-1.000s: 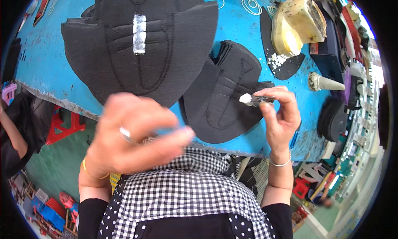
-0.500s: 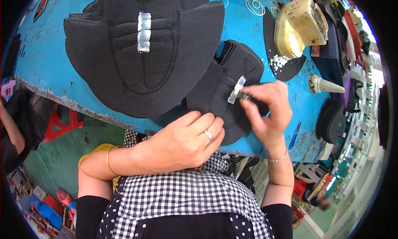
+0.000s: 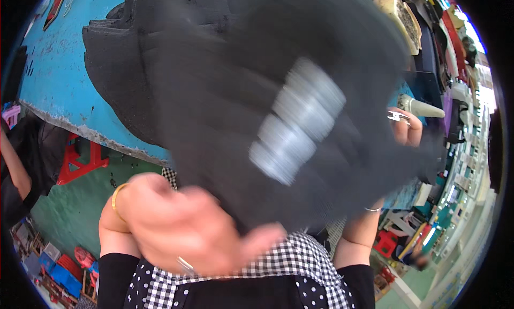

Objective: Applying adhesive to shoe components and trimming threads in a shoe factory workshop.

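A black padded fabric piece [image 3: 214, 127], blurred by motion, is lifted close to me and covers the middle of the view. Down its face runs a broad whitish strip of paste [image 3: 300, 121], crossed by seams. My left hand [image 3: 182, 223] grips the piece's lower left edge, thumb on the near face. Beyond its right edge only the curled fingers of my right hand [image 3: 409, 129] show, with a small shiny metal tool [image 3: 397, 116] at them; the palm is hidden. Behind the lifted piece, at left, lies a stack of black fabric pieces [image 3: 115, 73].
The blue workbench [image 3: 59, 78] carries a stained yellowish tub [image 3: 399, 20], partly covered, and a pale cone-shaped nozzle [image 3: 423, 107] on the right. Left of me, a red stool [image 3: 80, 161] stands below the bench edge, beside another person's arm [image 3: 16, 167].
My left hand has moved down and left, lifting a black fabric piece with a white strip toward me. My right hand has moved right, away from the strip it was working on.
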`<move>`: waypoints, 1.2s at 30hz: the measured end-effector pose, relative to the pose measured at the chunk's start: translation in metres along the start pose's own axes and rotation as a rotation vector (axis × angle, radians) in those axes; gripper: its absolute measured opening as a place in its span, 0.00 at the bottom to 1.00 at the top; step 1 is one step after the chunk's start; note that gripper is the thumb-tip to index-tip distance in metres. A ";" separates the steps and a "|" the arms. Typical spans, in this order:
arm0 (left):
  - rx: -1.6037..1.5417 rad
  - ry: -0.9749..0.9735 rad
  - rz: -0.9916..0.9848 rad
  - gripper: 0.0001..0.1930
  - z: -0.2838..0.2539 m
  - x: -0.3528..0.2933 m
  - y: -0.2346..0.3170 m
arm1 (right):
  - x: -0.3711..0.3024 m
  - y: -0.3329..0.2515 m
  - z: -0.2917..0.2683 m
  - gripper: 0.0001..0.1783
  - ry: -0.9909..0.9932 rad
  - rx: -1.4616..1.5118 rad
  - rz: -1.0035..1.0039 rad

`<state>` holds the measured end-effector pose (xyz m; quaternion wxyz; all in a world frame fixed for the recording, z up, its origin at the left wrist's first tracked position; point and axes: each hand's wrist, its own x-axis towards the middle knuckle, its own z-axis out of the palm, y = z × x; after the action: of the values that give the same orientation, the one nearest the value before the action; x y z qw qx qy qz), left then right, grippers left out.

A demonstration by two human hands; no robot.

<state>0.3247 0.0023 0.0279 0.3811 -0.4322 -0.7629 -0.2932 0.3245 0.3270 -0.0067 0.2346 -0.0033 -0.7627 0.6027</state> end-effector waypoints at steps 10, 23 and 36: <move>-0.302 -0.499 -0.174 0.19 0.031 -0.048 0.014 | -0.022 0.001 0.053 0.11 -0.482 -0.325 -0.161; -0.233 -0.609 -0.132 0.18 0.049 -0.043 0.024 | -0.014 -0.009 0.058 0.16 -0.637 -0.557 -0.545; -0.333 0.058 0.378 0.15 0.031 -0.003 0.015 | 0.108 0.061 -0.022 0.08 0.048 -0.395 -0.099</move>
<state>0.3287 0.0324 0.0105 0.3743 -0.6154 -0.5985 -0.3508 0.2190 0.3948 -0.0209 0.2767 -0.0262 -0.8596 0.4288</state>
